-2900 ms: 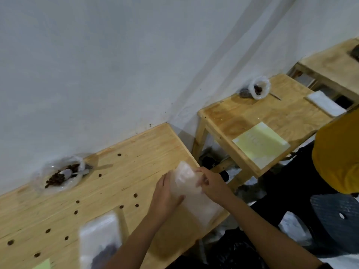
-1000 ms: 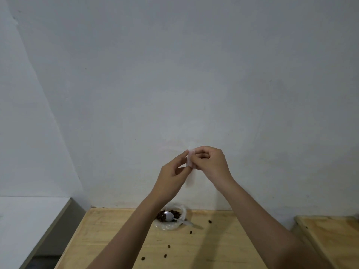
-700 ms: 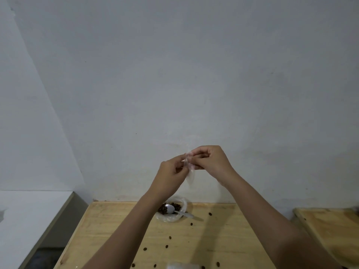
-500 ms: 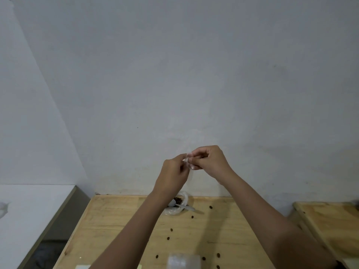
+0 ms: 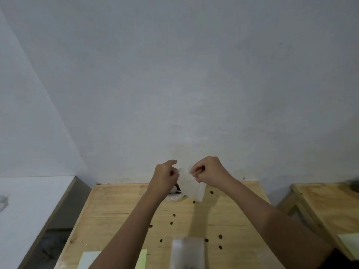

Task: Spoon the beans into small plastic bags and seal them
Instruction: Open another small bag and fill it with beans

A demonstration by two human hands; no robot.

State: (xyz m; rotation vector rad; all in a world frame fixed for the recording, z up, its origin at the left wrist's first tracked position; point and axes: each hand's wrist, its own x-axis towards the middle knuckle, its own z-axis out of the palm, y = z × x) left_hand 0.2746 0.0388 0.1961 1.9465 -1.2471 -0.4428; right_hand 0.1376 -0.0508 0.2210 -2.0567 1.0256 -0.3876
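On the pale wooden table [image 5: 108, 210], at its near edge, lies a clear flat plastic bag [image 5: 187, 251]. Above the table's far edge, your left hand [image 5: 165, 176] and right hand [image 5: 209, 172] pinch the mouth of a small translucent plastic bag [image 5: 192, 188], fingers curled; it is likely featherlight, limp and slippery, so grip both lips.

two hands, a left hand [image 5: 165, 177] and a right hand [image 5: 208, 172]; two plastic bags [image 5: 194, 188]; nine loose beans [image 5: 174, 215] showing; two wooden tables [image 5: 116, 210]; one half-hidden plastic dish [image 5: 174, 198].
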